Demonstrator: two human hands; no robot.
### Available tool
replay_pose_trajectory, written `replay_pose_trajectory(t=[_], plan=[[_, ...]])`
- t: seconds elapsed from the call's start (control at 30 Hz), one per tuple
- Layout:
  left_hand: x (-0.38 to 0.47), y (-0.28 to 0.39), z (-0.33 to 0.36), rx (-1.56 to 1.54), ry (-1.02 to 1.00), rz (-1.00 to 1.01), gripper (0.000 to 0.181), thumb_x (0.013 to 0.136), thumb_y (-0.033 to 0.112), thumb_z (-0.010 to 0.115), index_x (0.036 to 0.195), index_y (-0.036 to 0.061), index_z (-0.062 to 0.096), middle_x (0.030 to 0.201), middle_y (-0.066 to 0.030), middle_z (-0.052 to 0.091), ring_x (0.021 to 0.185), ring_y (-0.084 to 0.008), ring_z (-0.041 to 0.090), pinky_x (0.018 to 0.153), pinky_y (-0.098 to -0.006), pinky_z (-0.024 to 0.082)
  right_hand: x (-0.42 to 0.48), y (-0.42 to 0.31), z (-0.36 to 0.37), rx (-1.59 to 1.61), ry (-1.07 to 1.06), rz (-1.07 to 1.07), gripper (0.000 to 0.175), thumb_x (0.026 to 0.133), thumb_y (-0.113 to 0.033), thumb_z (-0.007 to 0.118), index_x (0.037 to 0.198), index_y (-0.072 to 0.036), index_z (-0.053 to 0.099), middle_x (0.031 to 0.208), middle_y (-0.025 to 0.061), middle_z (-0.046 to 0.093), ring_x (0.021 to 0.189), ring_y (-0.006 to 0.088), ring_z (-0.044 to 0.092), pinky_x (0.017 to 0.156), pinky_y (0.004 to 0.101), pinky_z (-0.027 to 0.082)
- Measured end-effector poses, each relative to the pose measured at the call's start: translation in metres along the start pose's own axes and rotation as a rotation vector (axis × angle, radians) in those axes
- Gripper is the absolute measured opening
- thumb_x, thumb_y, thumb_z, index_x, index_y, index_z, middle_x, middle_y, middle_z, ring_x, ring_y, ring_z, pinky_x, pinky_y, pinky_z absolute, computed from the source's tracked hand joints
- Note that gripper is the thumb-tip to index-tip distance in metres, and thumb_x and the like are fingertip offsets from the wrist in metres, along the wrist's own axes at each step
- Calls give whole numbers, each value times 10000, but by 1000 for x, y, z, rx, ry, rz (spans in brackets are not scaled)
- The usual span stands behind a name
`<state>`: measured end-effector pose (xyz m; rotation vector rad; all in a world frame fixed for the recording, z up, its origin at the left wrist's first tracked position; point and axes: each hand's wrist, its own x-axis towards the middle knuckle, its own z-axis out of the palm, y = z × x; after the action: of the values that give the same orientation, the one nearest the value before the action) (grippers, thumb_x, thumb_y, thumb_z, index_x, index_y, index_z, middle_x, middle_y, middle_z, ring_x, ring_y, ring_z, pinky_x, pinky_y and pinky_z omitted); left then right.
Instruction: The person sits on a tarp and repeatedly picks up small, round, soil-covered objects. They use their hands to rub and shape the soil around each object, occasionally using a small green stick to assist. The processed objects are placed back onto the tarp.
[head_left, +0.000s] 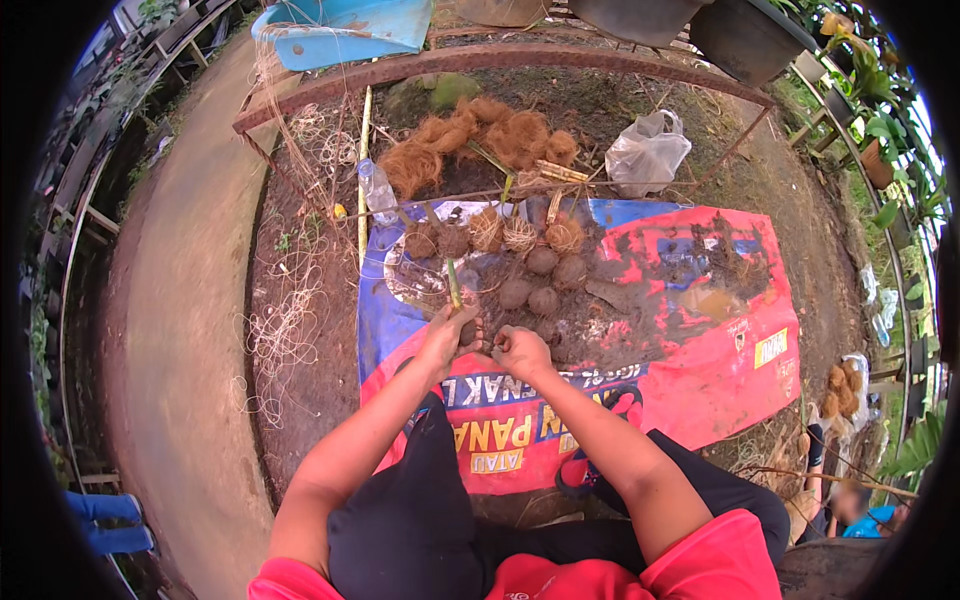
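Note:
My left hand (452, 331) is closed around a dark soil ball (469, 332) with a green plant stem (454, 283) rising from it. Just to its right, my right hand (523, 350) has its fingers bent together near the ball; whether a thin strand is pinched there is too small to tell. Beyond my hands lie several bare soil balls (543, 301) in a cluster. Behind these, a row of stemmed balls includes some wrapped in fibre and pale string (519, 235). All rest on a soil-smeared printed banner sheet (720, 382).
Brown coconut-like fibre (442, 139) is heaped behind the sheet, near a plastic bottle (377, 191) and a plastic bag (647, 154). Tangled string (281, 352) lies left. A rusty metal frame (495, 64) spans the far side, with a blue tub (345, 34). Other people (862, 514) are at the edges.

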<state>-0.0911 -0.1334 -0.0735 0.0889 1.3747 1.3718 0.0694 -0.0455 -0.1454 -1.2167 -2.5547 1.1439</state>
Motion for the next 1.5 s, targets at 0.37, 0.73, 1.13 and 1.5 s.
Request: replay_pose_trajectory(t=[0.37, 0.73, 1.13, 1.5], plan=[[2, -21, -11, 14, 26, -6, 237, 948, 289, 664, 1050, 137, 513, 911, -4, 614, 748, -120, 636, 645, -274, 572, -11, 9, 7, -359, 70, -398, 375, 810, -127, 662, 1135, -301, 730, 1139, 14, 627, 1084, 251, 591, 819, 411, 543], [4, -32, 3, 28, 13, -17, 212, 956, 290, 647, 1053, 145, 526, 934, -14, 618, 786, -137, 642, 703, -298, 587, 2, 15, 8, -571, 84, -542, 124, 807, -251, 669, 888, -244, 762, 990, -33, 620, 1016, 189, 579, 759, 363, 520], [34, -36, 1, -5, -20, -37, 294, 993, 381, 577, 1153, 142, 516, 978, -37, 616, 865, -173, 643, 787, -367, 573, 2, 11, 4, 250, 468, -132, 141, 823, -201, 751, 936, -122, 779, 900, 46, 740, 824, 274, 666, 728, 372, 541], [41, -18, 10, -106, -93, -64, 449, 1020, 550, 389, 1121, 146, 555, 1023, -42, 628, 1004, -227, 630, 896, -469, 522, 3, -35, -32, 437, 458, -434, 161, 816, -84, 787, 976, -80, 783, 919, 50, 738, 848, 144, 659, 694, 271, 536]])
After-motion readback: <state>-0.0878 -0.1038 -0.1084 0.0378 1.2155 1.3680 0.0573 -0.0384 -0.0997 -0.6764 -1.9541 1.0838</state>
